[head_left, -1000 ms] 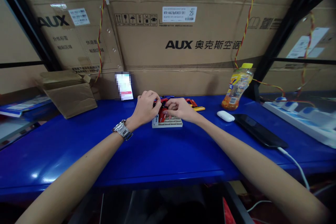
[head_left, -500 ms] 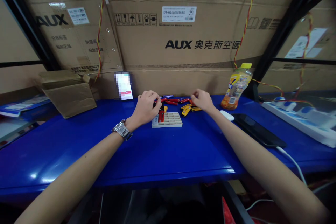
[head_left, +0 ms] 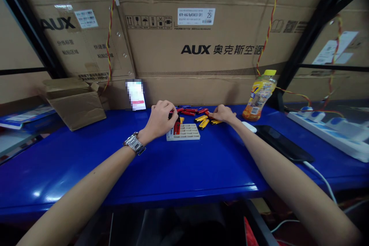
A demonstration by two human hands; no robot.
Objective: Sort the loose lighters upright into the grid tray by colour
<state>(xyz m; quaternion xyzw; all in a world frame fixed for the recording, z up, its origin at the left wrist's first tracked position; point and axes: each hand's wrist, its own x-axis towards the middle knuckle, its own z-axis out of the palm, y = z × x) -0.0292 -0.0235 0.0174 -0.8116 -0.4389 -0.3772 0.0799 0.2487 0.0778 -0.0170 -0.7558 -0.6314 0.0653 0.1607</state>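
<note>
A pale tray point(head_left: 190, 131) divided into small compartments lies on the blue table, with a red battery point(head_left: 177, 128) in its left part. My left hand point(head_left: 163, 117) is curled over the tray's back left corner, its fingers closed on a small dark battery point(head_left: 170, 115) that they mostly cover. Behind and to the right of the tray, my right hand point(head_left: 224, 113) rests low among loose batteries, its fingertips pinching a red one. Several yellow batteries point(head_left: 204, 123) lie close to that hand. More red batteries point(head_left: 188, 113) and a few blue ones lie farther back.
An orange drink bottle point(head_left: 258, 96) stands at the right, behind a black phone point(head_left: 284, 142) with a white cable. A white power strip point(head_left: 331, 130) runs along the right edge. To the left are a lit phone screen point(head_left: 136, 95) and an open cardboard box point(head_left: 76, 103).
My right hand has come down from above the batteries onto them, its fingers reaching a red one. My left hand has stayed almost still over the tray's corner.
</note>
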